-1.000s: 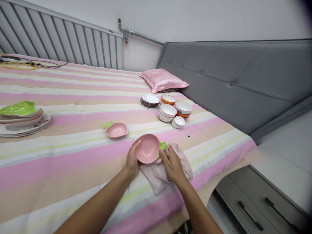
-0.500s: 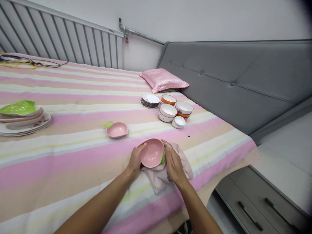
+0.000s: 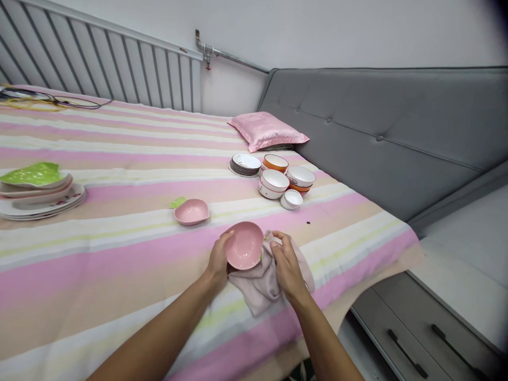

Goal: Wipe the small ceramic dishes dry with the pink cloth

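My left hand (image 3: pixel 219 257) grips the left rim of a pink bowl (image 3: pixel 245 246), thumb on the inside, with the bowl tilted toward me. At the bowl's right side, my right hand (image 3: pixel 286 264) has its fingers closed on a pale pink cloth (image 3: pixel 260 291). Part of the cloth lies against the bowl's right edge and covers most of its green leaf handle; the rest hangs below onto the bed. Beyond the left hand, a second pink bowl (image 3: pixel 191 212) with a green leaf handle rests on the striped sheet.
Stacked bowls (image 3: pixel 273 183), small white dishes (image 3: pixel 291 199) and a pile of plates (image 3: pixel 245 163) stand ahead, near a pink pillow (image 3: pixel 266 131). At the left are stacked plates (image 3: pixel 47 211) under a green leaf-shaped dish (image 3: pixel 34 174). A grey headboard (image 3: pixel 381 116) borders the right.
The bowl has shifted slightly up and left in my left hand. My right hand has drawn a little away from the rim, and the cloth now covers more of the leaf handle.
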A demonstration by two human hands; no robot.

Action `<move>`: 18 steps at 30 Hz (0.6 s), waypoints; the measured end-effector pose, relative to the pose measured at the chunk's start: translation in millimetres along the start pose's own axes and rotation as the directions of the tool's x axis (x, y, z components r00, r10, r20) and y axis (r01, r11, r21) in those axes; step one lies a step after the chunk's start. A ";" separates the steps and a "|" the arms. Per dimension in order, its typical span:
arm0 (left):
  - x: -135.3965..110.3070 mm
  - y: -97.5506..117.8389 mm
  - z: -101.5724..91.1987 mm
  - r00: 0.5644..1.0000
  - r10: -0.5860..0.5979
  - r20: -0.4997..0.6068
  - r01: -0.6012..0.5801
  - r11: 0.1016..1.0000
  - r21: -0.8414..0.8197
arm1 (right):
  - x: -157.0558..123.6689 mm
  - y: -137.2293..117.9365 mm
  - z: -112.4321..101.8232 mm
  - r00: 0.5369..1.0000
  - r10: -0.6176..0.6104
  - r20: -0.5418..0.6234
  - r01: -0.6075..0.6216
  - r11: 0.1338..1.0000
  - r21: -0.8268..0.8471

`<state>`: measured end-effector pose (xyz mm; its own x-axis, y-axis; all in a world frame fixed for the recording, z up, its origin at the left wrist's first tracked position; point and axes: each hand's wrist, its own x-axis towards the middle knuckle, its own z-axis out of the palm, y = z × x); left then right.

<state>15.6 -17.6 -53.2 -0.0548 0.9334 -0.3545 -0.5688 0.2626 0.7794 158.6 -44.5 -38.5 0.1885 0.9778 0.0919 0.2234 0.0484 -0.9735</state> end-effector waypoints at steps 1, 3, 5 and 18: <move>-0.6 0.9 0.3 1.000 -0.001 0.011 0.001 1.000 -0.004 | 0.4 0.5 0.3 1.000 0.015 0.015 -0.016 1.000 0.023; -1.5 2.6 0.6 1.000 -0.004 0.021 0.004 1.000 -0.005 | 2.2 2.4 0.6 0.999 0.034 0.034 -0.037 0.994 0.098; -1.8 3.7 0.6 1.000 -0.003 0.026 0.003 1.000 0.004 | 4.8 4.8 -0.2 1.000 0.007 0.010 -0.009 0.984 0.176; -3.8 0.1 1.0 0.990 -0.070 0.126 0.057 0.993 0.107 | 3.9 -1.1 -9.9 0.959 -0.126 -0.255 0.102 0.989 -0.106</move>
<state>16.5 -20.9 -51.3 0.0892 0.9360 -0.3406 -0.4795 0.3401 0.8089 168.6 -42.8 -34.9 0.3963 0.8794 0.2639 0.3413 0.1257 -0.9315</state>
